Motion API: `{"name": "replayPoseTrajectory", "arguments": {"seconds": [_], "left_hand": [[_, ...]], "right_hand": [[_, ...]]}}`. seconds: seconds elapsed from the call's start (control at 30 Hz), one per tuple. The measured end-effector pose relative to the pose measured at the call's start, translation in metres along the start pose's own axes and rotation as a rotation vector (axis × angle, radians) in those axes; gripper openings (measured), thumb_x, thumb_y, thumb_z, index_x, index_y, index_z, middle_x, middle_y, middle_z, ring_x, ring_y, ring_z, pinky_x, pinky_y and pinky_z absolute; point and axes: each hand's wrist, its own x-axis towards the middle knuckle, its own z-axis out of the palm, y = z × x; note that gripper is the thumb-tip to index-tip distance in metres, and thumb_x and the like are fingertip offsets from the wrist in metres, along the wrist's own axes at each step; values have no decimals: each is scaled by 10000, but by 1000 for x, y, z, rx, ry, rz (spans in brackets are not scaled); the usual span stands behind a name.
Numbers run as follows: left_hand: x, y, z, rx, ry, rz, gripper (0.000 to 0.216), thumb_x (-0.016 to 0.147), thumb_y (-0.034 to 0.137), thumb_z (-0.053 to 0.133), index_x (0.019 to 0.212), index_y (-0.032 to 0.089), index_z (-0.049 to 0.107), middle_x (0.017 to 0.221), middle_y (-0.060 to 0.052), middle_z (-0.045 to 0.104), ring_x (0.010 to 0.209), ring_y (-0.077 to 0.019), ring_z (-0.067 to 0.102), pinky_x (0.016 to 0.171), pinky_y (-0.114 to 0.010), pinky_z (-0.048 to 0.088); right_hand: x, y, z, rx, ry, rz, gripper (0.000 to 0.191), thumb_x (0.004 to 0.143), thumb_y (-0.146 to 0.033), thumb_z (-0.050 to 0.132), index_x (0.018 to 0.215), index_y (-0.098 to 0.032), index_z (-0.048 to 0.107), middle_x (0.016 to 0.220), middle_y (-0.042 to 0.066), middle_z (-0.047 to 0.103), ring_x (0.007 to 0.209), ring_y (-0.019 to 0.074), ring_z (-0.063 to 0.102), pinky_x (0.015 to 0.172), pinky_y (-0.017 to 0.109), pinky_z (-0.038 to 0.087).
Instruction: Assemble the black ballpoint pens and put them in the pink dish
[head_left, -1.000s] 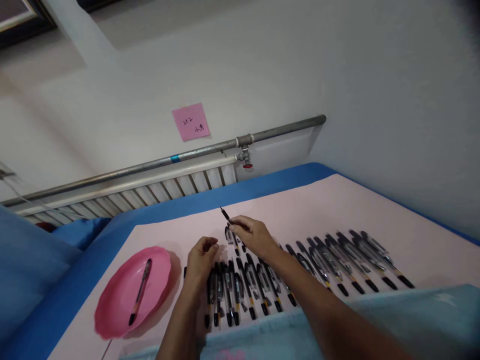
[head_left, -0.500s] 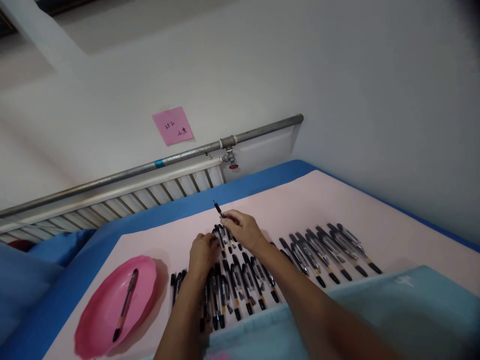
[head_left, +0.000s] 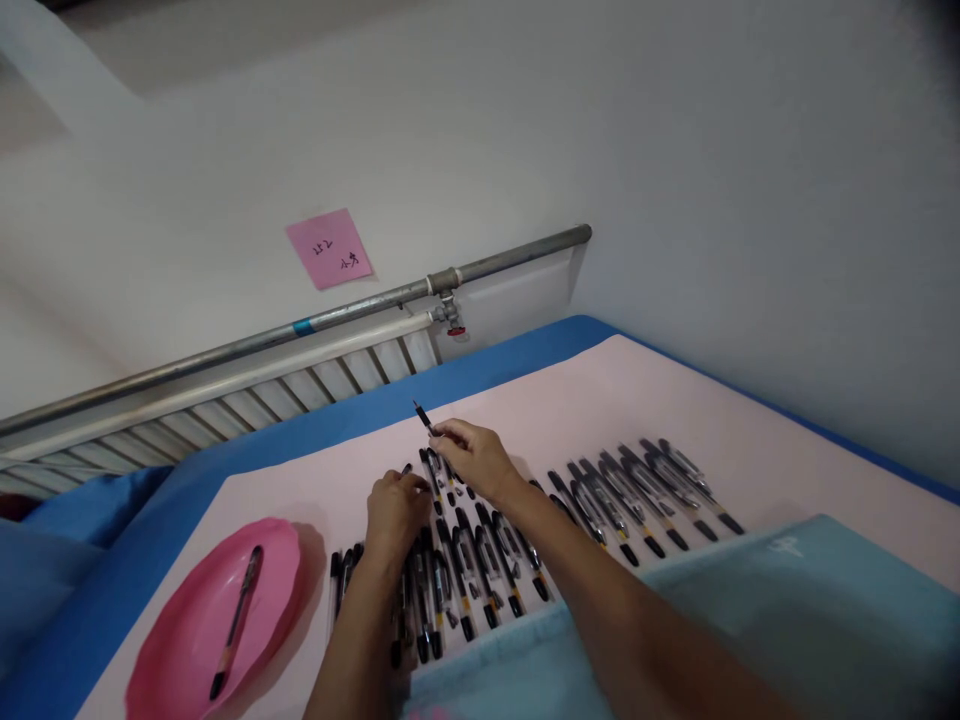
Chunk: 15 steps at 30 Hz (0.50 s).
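My right hand point(head_left: 474, 458) is closed in a pinch on an uncapped black pen point(head_left: 424, 416). Its bare tip points up and to the left, above the pink sheet. Lower and to the left, my left hand point(head_left: 396, 510) has its fingers bent together. A small black pen piece point(head_left: 406, 468) pokes out above them; whether it is a cap or the end of a pen I cannot tell. Just right of those fingers lies a small group of pens point(head_left: 433, 478). A row of capped clear-barrelled pens point(head_left: 487, 555) lies below both hands, partly hidden by my forearms.
A pink scalloped dish point(head_left: 161, 625) at left holds one pen point(head_left: 236, 625). More pens point(head_left: 652, 490) lie in a slanted row at right. Light-blue cloth point(head_left: 720, 600) covers the near edge. Beyond the pink sheet point(head_left: 562, 400) stand a radiator point(head_left: 315, 385) and pipe point(head_left: 352, 312).
The view has shifted slightly, moving the scene a little left. A black piece now shows above my left fingers. My right hand still holds the pen at much the same place.
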Motion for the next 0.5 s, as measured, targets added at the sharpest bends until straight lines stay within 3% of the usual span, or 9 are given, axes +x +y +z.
{"name": "replayPoseTrajectory", "arguments": {"seconds": [0.2,0.37,0.5], "left_hand": [[-3,-3,-8,-297,75,-36,87,652,178,579,683,191,659,713,-46,598,740,-177,543,716,-284,383],[-17,-21,-42,-1141,161,-272,224,605,291,680,770,151,622,707,-19,620,618,-119,551,605,-243,432],[-33,-29,-56,-1500,193,-434,307,513,200,757,783,132,629,698,-3,617,589,-80,560,581,-204,454]], "right_hand": [[0,2,1,-49,-11,-18,208,749,-288,518,854,-169,651,664,-23,594,617,104,516,610,205,397],[-3,5,4,-189,-209,-124,196,774,-231,506,884,-190,662,773,5,645,720,127,558,684,227,403],[-7,2,8,-295,-316,-237,210,785,-197,506,921,-193,665,829,38,642,777,143,565,733,247,406]]}}
